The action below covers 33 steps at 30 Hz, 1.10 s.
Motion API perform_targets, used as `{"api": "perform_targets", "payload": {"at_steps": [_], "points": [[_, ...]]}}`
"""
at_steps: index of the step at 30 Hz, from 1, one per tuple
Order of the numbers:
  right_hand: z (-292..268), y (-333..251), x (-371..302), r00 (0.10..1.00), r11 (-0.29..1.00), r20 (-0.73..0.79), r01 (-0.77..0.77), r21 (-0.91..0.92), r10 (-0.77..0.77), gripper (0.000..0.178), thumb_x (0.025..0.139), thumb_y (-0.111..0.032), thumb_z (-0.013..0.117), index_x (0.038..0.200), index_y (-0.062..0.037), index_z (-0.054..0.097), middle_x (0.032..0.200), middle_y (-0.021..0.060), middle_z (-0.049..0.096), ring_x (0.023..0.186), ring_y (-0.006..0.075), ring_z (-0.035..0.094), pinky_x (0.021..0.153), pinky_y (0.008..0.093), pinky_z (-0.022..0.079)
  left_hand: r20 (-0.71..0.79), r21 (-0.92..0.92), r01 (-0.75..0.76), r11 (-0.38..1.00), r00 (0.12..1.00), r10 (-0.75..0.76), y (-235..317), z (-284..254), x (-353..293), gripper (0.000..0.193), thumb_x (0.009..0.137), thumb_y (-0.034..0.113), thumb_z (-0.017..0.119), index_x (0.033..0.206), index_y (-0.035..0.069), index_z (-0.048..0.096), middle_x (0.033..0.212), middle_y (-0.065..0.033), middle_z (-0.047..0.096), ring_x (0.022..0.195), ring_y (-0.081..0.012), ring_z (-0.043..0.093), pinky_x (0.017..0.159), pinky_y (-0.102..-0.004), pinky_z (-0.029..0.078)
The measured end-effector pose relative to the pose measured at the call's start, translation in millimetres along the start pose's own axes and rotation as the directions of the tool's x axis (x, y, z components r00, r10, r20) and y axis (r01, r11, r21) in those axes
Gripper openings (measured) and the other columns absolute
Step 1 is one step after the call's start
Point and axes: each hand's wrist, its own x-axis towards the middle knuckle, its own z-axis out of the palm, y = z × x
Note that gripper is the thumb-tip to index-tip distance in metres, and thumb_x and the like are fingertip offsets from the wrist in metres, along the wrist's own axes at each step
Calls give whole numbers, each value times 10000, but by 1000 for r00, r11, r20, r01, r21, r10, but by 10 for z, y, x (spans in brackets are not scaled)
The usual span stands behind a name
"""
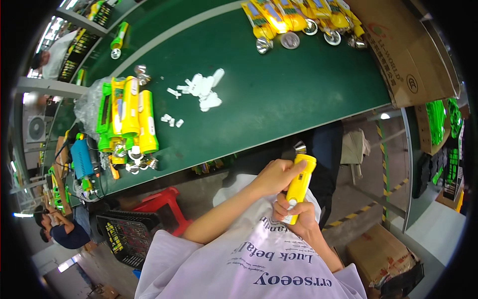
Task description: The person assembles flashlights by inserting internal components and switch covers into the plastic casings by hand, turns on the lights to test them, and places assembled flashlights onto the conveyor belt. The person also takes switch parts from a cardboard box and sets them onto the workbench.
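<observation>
Below the green table (279,99), we are gripping a yellow flashlight (300,187) with left hand (276,175) and right hand (298,215) both closed around it.

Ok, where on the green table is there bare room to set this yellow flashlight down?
The widest bare patch of the green table lies right of the white plastic bits, below the row of yellow flashlights and left of the cardboard box. The left end is crowded with stacked yellow and green flashlights. Both hands hold the yellow flashlight: left hand, right hand.
</observation>
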Motion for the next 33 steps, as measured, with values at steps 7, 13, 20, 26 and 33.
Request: {"api": "perform_targets", "payload": {"at_steps": [7, 13, 20, 26, 33], "points": [[59, -189, 71, 975, 963, -88, 217, 159, -205, 586, 513, 8, 513, 1085, -106, 471, 721, 67, 434, 590, 196, 427, 544, 336, 367, -577, 527, -222, 820, 615, 537, 380, -1263, -843, 128, 882, 105, 647, 950, 3, 685, 828, -132, 686, 679, -217, 656, 611, -340, 505], [114, -188, 88, 972, 966, -74, 232, 118, -224, 591, 513, 5, 512, 1090, -108, 458, 728, 73, 445, 600, 202, 442, 559, 349, 384, -605, 769, 239, 593, 572, 554, 84, -1896, -1156, 77, 806, 53, 688, 851, -2, 659, 855, -140, 597, 789, -325, 595, 714, -406, 473], [129, -200, 93, 972, 968, 9, 232, 96, -233, 591, 539, 14, 535, 1113, -111, 467, 749, 81, 478, 603, 203, 452, 578, 362, 392, -653, 736, 194, 648, 456, 605, 137, -1727, -1067, 102, 817, 34, 681, 916, 9, 675, 906, -116, 583, 806, -275, 582, 703, -363, 474], [155, -213, 76, 966, 966, -55, 255, 48, -252, 595, 513, 6, 534, 1094, -102, 471, 723, 79, 455, 596, 203, 451, 564, 361, 406, -509, 841, 97, 533, 478, 716, 53, -1661, -962, 73, 826, 24, 695, 876, -13, 657, 782, -82, 574, 658, -178, 557, 619, -287, 455], [120, -223, 43, 963, 963, -48, 266, 37, -264, 591, 529, 21, 552, 1098, -109, 463, 754, 81, 498, 608, 206, 460, 589, 369, 395, -668, 675, 14, 737, 436, 603, -26, -1465, -897, 146, 820, 59, 734, 857, -2, 607, 744, -54, 586, 577, -119, 504, 537, -266, 411]]}}
